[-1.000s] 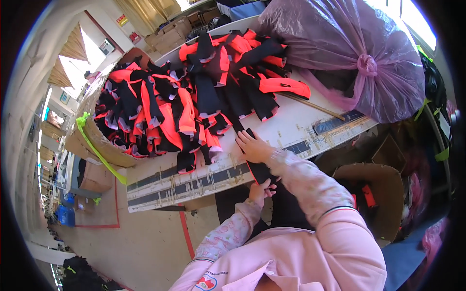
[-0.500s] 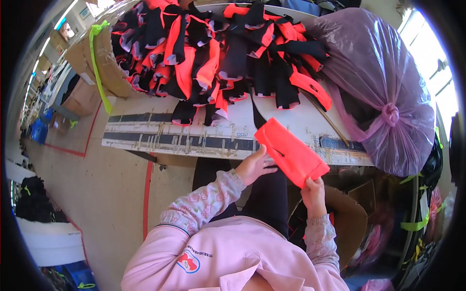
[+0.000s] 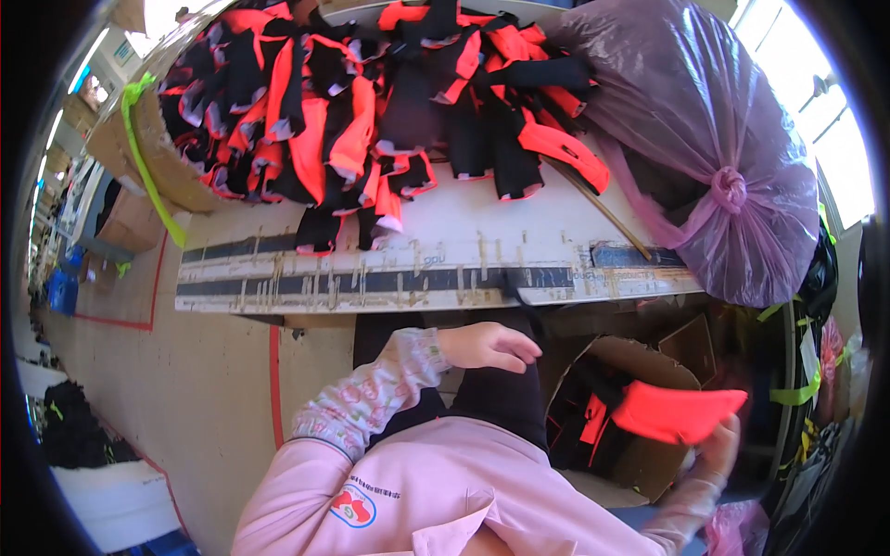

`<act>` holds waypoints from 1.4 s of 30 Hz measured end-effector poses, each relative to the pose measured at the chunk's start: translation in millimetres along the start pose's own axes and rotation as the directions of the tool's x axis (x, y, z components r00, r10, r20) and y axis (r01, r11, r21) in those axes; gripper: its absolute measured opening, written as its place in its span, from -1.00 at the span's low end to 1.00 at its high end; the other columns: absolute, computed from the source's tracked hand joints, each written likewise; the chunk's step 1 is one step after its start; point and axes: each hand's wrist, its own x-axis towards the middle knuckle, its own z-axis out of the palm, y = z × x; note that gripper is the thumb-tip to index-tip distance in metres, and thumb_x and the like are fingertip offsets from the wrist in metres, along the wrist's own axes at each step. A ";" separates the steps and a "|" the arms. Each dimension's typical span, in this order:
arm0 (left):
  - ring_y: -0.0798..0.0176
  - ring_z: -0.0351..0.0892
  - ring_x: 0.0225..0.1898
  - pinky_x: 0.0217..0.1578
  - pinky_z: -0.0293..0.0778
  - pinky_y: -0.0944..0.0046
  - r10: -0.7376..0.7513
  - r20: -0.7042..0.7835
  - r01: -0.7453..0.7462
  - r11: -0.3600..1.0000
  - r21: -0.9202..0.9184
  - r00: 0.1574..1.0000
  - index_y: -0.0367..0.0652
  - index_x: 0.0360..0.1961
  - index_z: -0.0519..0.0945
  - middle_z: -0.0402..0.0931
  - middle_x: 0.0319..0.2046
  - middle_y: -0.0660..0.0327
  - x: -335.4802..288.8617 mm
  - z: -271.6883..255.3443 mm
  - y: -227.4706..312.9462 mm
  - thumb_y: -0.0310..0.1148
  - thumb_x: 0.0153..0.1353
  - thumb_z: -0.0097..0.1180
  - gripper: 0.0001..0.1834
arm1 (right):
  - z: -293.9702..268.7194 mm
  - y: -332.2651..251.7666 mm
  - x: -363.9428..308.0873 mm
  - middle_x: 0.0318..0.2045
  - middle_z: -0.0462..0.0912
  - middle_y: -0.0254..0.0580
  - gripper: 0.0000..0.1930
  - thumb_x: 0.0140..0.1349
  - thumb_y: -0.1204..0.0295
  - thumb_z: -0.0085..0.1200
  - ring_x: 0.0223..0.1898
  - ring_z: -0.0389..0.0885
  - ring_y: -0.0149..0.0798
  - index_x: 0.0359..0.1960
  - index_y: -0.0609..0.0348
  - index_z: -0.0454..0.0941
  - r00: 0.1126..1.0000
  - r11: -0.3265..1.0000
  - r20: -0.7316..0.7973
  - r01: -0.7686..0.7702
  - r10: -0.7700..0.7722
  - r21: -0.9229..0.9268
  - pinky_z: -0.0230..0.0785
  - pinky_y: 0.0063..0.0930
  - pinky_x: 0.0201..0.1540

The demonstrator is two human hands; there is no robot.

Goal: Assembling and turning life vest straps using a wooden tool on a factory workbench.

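Note:
A bright coral fabric piece with a black end is gripped at its right edge by my right hand. It hangs over an open cardboard box to the right of my legs, in which similar coral and black pieces lie. The box's inside is partly covered by the held piece. My left hand is over my lap, close to the table's front edge, fingers loosely stretched and holding nothing. A blurred dark strip crosses the table edge near it.
Across the white worktable with taped edges lies a heap of coral and black fabric strips. A knotted purple plastic bag bulges at the right, beside a thin stick. A cardboard carton with a yellow-green band stands left.
The fabric piece has gone from both hands above my lap to my right hand alone, over the box at the right. My left hand has let go. The view has shifted slightly.

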 end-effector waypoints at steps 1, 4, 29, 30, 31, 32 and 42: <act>0.32 0.46 -0.05 0.01 0.37 0.34 -0.013 -0.109 0.011 1.000 -0.019 0.994 -0.32 0.05 0.38 0.47 -0.09 0.11 -3.0 -8.5 -7.2 -0.44 0.20 0.04 -0.61 | -10.2 -34.4 -14.4 -0.30 0.59 -0.24 -0.71 -0.08 0.59 -0.05 -0.27 0.56 -0.32 -0.24 0.31 0.49 0.998 0.990 0.046 -0.037 0.044 -0.138 0.39 -0.49 -0.15; 0.37 0.50 -0.18 -0.07 0.42 0.37 0.028 -0.439 -0.044 0.999 -0.027 0.898 -0.32 -0.04 0.43 0.51 -0.19 0.15 -3.2 -36.6 -34.0 -0.45 0.20 0.02 -0.70 | -70.1 -68.7 -32.1 -0.51 0.60 -0.26 -0.73 -0.11 0.50 0.04 -0.44 0.56 -0.35 -0.30 0.32 0.53 0.915 0.689 -0.228 -0.401 0.333 -0.604 0.39 -0.42 -0.41; 0.23 0.56 -0.32 -0.23 0.56 0.26 -0.064 -0.708 -0.151 0.960 -0.237 0.703 -0.30 -0.13 0.41 0.50 -0.32 0.09 1.7 -59.8 -51.1 -0.40 0.27 -0.07 -0.79 | 400.7 -70.2 250.1 -0.36 0.57 -0.19 -0.64 0.13 0.41 0.08 -0.30 0.54 -0.41 -0.03 0.15 0.35 0.778 0.839 0.518 0.510 -0.356 -0.189 0.38 -0.55 -0.27; 0.23 0.56 -0.32 -0.23 0.56 0.26 -0.064 -0.713 -0.161 0.956 -0.244 0.699 -0.30 -0.13 0.41 0.50 -0.32 0.09 -2.8 -60.2 -49.9 -0.40 0.27 -0.07 -0.79 | 398.1 -60.3 235.2 -0.31 0.56 -0.23 -0.64 0.14 0.41 0.07 -0.28 0.52 -0.45 -0.02 0.16 0.36 0.791 0.948 0.563 0.315 -0.237 -0.043 0.38 -0.57 -0.26; 0.26 0.56 -0.31 -0.23 0.55 0.27 -0.040 -0.683 -0.200 0.942 -0.269 0.729 -0.30 -0.14 0.42 0.49 -0.33 0.12 -4.0 -60.5 -49.3 -0.38 0.26 -0.05 -0.78 | 389.4 -50.4 218.4 -0.27 0.56 -0.28 -0.65 0.16 0.41 0.06 -0.26 0.51 -0.50 -0.01 0.17 0.37 0.782 0.992 0.610 0.094 -0.127 0.086 0.38 -0.59 -0.25; 0.28 0.55 -0.31 -0.22 0.54 0.29 -0.017 -0.657 -0.236 0.926 -0.295 0.754 -0.30 -0.14 0.42 0.49 -0.34 0.15 -7.6 -60.3 -51.8 -0.35 0.25 -0.02 -0.76 | 385.8 -37.9 191.6 -0.26 0.56 -0.29 -0.65 0.17 0.42 0.04 -0.27 0.54 -0.46 0.01 0.18 0.37 0.789 0.989 0.613 -0.063 -0.031 0.130 0.39 -0.61 -0.22; -0.09 0.25 0.17 0.11 0.23 -0.16 0.050 -0.391 -0.304 0.720 -0.624 0.919 -0.13 0.16 0.23 0.30 0.08 0.12 -58.5 18.1 -58.3 -0.24 0.12 0.13 -0.40 | 415.5 136.4 68.3 -0.23 0.56 -0.18 -0.73 0.29 0.46 -0.19 -0.27 0.58 -0.30 0.01 0.19 0.35 0.689 0.688 0.655 -0.639 0.312 0.345 0.46 -0.47 -0.21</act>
